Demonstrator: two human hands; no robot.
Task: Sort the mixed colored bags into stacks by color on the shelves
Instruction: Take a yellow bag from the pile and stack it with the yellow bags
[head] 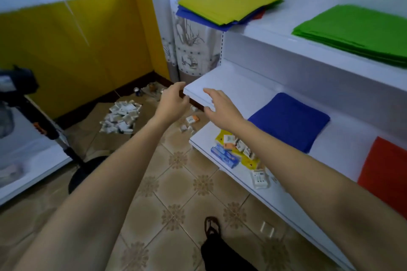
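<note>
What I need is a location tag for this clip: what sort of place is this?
Probably a small shop or stockroom: white shelves hold stacked colored bags, small boxed goods sit on one, more boxes litter the tiled floor.

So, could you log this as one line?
left hand open | right hand open | mixed pile upper shelf | green, blue, red sorted

No text is legible. Print on the small boxes (230,139) below the fingers (209,93) of the right hand (222,110) is too blurred.

Shelves (220,81) hold mixed stack (231,0), green stack (356,28), blue stack (290,121), red stack (385,167), small boxes (237,147)
</note>
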